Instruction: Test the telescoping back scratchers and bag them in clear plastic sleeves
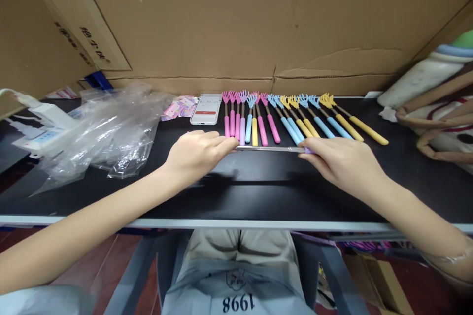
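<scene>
Left hand (203,155): closed on our metal rod (268,148)
Right hand (342,165): gripping its purple handle (308,150)
Back scratchers (294,130) near table's (254,206) back edge: slipping, we might bump them

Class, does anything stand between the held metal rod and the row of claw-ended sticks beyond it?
Nothing visible does. The left hand and right hand hold the metal rod, and the claw-ended sticks lie just beyond, handles toward it.

I see 2 bare forearms (121,216) stretched forward and angled inward; the left hand (197,152) and right hand (343,162) sit apart at about the same height, backs up, fingers (218,139) curled in, thumbs (229,144) pointing toward each other.
</scene>
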A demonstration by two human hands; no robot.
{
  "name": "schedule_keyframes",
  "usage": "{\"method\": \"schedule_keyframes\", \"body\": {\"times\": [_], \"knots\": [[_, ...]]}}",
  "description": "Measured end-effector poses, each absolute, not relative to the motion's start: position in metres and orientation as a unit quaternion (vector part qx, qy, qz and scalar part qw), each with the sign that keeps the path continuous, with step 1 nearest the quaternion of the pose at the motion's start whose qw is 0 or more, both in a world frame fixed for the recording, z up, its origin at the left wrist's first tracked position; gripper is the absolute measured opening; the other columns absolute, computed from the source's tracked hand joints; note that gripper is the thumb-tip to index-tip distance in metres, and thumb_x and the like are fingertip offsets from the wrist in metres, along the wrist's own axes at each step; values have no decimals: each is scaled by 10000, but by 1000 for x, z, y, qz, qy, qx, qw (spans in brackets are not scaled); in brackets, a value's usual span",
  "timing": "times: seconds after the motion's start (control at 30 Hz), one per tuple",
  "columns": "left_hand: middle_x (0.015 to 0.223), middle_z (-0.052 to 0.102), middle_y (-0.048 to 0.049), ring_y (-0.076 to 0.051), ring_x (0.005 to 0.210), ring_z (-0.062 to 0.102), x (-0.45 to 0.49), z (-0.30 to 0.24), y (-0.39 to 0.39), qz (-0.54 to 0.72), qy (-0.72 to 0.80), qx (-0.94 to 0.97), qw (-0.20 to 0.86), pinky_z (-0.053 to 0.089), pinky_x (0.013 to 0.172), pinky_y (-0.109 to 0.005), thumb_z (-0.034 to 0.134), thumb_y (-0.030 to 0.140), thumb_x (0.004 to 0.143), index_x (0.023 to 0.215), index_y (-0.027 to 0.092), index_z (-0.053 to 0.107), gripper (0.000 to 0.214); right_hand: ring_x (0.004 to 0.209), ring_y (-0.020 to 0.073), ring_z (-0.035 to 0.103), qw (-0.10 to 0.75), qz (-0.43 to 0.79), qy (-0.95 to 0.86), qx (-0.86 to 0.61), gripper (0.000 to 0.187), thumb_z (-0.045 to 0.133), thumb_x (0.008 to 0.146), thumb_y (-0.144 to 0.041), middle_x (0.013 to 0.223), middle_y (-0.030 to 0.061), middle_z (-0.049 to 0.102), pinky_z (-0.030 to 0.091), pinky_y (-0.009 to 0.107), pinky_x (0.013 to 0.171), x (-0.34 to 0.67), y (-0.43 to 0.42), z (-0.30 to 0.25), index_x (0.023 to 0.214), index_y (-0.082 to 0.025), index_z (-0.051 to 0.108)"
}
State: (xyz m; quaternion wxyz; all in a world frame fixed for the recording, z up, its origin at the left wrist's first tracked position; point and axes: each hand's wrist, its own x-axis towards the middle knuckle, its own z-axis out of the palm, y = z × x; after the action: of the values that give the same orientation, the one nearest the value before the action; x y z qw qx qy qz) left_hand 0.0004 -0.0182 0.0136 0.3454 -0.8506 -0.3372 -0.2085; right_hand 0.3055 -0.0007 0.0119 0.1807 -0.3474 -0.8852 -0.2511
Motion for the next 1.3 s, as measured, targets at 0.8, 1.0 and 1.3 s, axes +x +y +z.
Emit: {"method": "schedule_keyframes", "body": {"times": [0.8, 1.0, 1.3], "knots": [[662, 623, 10, -152, 680, 571, 12, 25, -8, -195, -335, -851, 355, 326, 525, -278, 487, 273, 953, 762, 184, 587, 233, 558, 109, 552, 185, -243, -888, -343, 324, 385, 969, -380, 732, 9, 695, 204, 247, 512, 264, 4, 23, 922, -196, 648], [652, 609, 17, -138, 664, 554, 22, 17, -11, -190, -304, -860, 363, 326, 524, -268, 512, 251, 943, 779, 189, 557, 181, 494, 97, 522, 179, -236, -901, -317, 305, 390, 970, -376, 755, -3, 700, 182, 264, 489, 244, 0, 18, 945, -208, 644], [642, 596, 10, -137, 656, 548, 15, 22, -13, -192, -298, -861, 364, 308, 516, -263, 499, 342, 961, 788, 195, 587, 244, 437, 100, 443, 145, -279, -898, -309, 389, 353, 987, -389, 532, -5, 585, 145, 266, 517, 245, 3, 19, 741, -195, 584]]}}
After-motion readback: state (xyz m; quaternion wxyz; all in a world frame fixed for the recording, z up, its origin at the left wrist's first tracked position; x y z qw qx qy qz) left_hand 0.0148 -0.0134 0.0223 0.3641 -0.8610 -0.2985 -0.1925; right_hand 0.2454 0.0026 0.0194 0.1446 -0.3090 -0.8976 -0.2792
